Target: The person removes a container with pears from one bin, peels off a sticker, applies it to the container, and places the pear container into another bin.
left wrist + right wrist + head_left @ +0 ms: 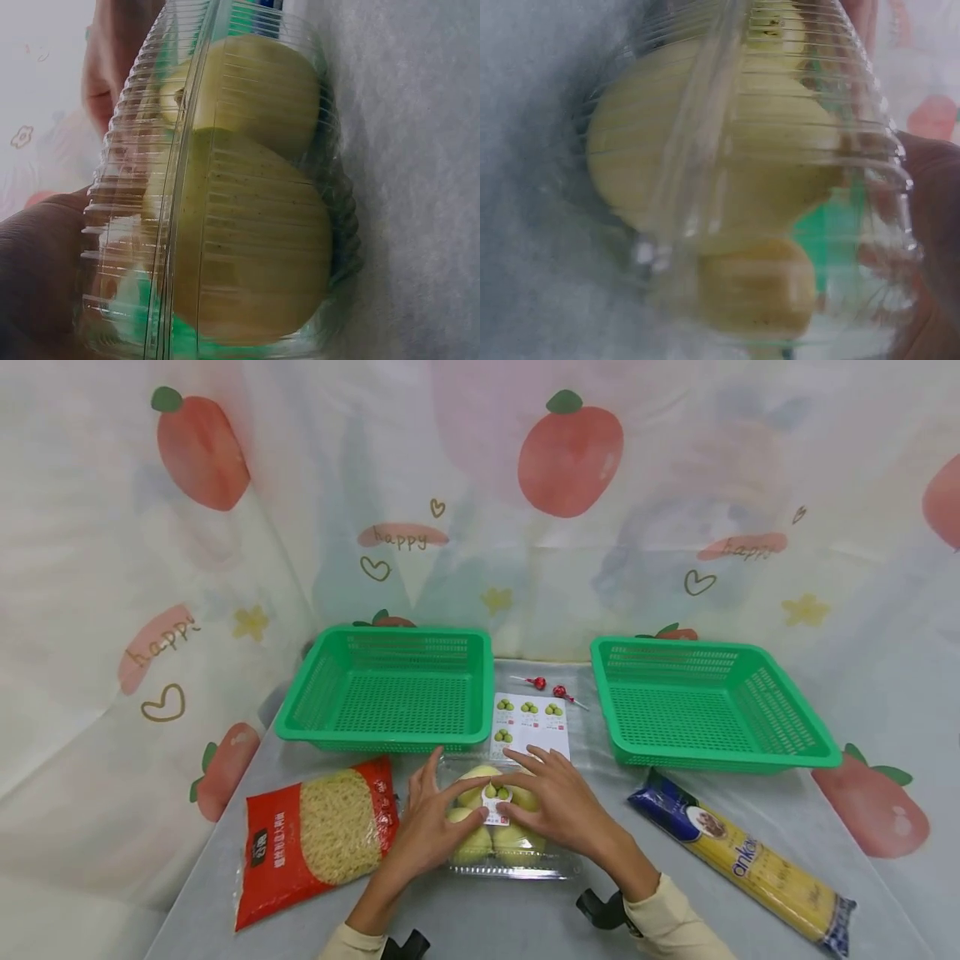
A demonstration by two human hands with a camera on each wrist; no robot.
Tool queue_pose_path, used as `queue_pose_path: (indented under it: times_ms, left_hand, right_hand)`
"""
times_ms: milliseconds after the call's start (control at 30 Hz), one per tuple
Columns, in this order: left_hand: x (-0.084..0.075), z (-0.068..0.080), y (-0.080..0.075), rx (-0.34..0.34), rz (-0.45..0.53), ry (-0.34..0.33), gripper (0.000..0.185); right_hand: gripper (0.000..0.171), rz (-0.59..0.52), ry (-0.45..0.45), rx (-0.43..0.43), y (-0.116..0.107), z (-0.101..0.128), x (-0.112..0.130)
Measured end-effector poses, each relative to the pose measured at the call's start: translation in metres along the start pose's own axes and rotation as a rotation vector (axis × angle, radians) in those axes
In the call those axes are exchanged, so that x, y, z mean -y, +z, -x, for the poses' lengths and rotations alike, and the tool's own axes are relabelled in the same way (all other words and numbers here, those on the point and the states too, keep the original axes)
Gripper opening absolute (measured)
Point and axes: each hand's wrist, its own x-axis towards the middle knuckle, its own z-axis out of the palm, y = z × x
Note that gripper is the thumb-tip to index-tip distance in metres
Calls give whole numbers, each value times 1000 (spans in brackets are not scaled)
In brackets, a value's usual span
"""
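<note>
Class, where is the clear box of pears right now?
In the head view, the clear box of pears sits front-centre under both hands, between the red noodle bag and the spaghetti packet.

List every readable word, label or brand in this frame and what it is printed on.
"happy": backdrop cloth, printed several times.
"anka...", partly readable: spaghetti pack.
Red noodle bag: black label, too small to read.
Sticker sheet and sticker on the clear fruit box under both hands: print too small.

Two green baskets [384, 689] [708, 706], two red lollipops [534, 682] [564, 693], one clamshell of pears [495, 827] under both hands, one noodle bag [318, 835], one spaghetti packet [742, 856], one sticker sheet [529, 720].
</note>
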Motion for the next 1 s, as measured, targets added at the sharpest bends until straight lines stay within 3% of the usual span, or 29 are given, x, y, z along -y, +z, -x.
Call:
queue_pose_path:
  times_ms: [233,467,600,800,1000]
  left_hand:
    - [3,-1,2,27,-23,-8,45]
    - [5,0,0,4,16,-20,46]
    - [6,1,1,-25,57,-13,41]
    - [11,5,0,-42,166,-16,36]
    - [14,9,-5,-101,295,-78,55]
  right_hand:
    - [44,79,4,-2,6,5,-1]
    - [46,-15,13,-40,8,7,0]
    - [38,-13,14,-63,7,9,-1]
    - [40,38,69,-131,10,10,-3]
    - [58,-61,198,-152,13,17,-8]
